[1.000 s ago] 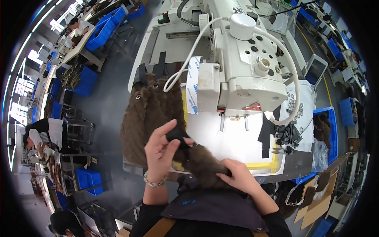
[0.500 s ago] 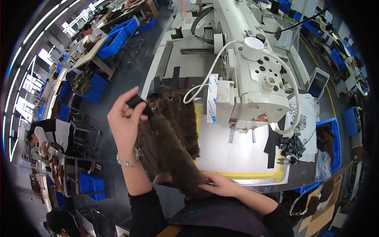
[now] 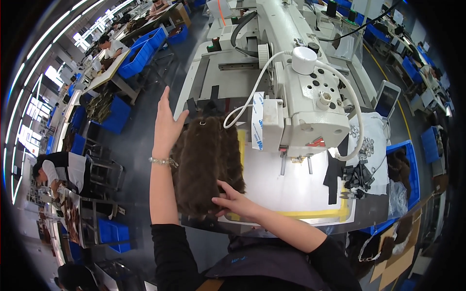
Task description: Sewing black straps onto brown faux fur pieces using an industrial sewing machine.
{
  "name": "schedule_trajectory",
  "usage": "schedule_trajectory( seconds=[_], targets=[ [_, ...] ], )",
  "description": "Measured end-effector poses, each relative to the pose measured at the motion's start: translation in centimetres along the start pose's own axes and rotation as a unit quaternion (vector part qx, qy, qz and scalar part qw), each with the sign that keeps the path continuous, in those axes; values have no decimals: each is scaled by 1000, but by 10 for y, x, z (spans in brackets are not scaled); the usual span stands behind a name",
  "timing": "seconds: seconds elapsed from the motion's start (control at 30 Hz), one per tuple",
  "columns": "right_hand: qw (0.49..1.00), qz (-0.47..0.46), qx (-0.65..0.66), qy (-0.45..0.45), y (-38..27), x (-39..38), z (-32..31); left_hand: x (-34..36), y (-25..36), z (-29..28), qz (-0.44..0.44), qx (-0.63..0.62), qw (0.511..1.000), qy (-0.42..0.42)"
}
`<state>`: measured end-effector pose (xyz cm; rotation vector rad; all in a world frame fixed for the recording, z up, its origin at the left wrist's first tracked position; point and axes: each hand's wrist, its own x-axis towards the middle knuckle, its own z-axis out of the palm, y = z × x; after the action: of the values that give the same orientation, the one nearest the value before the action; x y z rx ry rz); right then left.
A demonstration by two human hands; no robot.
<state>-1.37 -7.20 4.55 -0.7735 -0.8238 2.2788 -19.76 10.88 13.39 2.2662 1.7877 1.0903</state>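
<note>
A brown fur panel [image 3: 199, 160] lies flat on the work surface, over more brown fur [image 3: 234, 167] that shows along its right side. Near its far end is a small metal ring [image 3: 202, 122]. My left hand [image 3: 167, 126] is at the panel's far left edge, open, its fingers stretched out and holding nothing. At the near right corner, my right hand [image 3: 233, 200] touches the fur with its fingers spread. Black straps [image 3: 214, 92] stick out beyond the far end of the fur.
Right of the fur stands a large white sewing machine [image 3: 310, 116] over a white plate edged with yellow tape [image 3: 291, 214]. Black strap pieces [image 3: 358, 175] and metal rings [image 3: 365, 147] lie on a white sheet. A blue bin [image 3: 411, 169] sits at the right.
My left hand has let go of the black strap and opened. The raised fur panel now lies flat on the other fur. My right hand has moved left and away from my body.
</note>
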Motion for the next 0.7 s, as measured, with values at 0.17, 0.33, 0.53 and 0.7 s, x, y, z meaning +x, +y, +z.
schedule_trajectory(
  seconds=[0.17,0.33,0.53,0.7],
  targets=[
    [996,19,-86,-21,11,-29,-13,-31,29,-8,109,42,993,1],
    [989,-11,-136,-63,27,-59,-46,-65,90,-20,129,35,979,-152],
    [992,7,-122,-18,14,-109,-62,-103,131,2,229,-23,959,-166],
    [970,-45,-220,90,0,-160,-77,-132,155,46,290,-79,924,-237]
  ],
)
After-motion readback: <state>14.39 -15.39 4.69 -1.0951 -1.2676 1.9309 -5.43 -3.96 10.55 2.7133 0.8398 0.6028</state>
